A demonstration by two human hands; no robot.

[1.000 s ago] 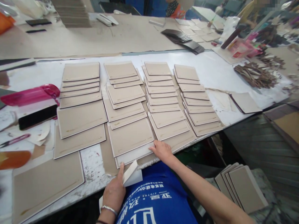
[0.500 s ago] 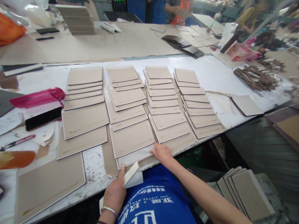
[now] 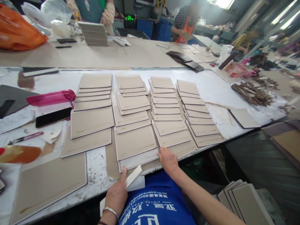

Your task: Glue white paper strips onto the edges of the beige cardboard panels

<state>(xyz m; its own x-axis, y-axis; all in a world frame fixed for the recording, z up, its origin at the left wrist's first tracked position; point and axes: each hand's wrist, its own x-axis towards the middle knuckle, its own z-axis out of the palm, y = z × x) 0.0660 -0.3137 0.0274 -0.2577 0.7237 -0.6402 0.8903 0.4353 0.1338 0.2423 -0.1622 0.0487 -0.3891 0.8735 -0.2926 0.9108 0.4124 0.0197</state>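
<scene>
At the worktop's [image 3: 97, 165] near edge, the left hand [image 3: 117, 191] grips white strips [image 3: 134, 176], the half-curled right hand [image 3: 168, 160] touching a panel [image 3: 138, 160], probably light, stiff, best edge-held.

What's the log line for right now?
left hand: holds white strip, at white band's left end; right hand: at band's right end; tan boards: overlapping in columns

Boards [image 3: 136, 142] on tbl [image 3: 219, 82] (mostly 4 cols), phone [image 3: 53, 117] L, strips [image 3: 253, 93] R

Open white tabletop [image 3: 213, 86] right of centre, overlapping boards [image 3: 133, 102] blocking the centre, phone [image 3: 53, 117] and pink object [image 3: 50, 97] obstructing the left.
</scene>
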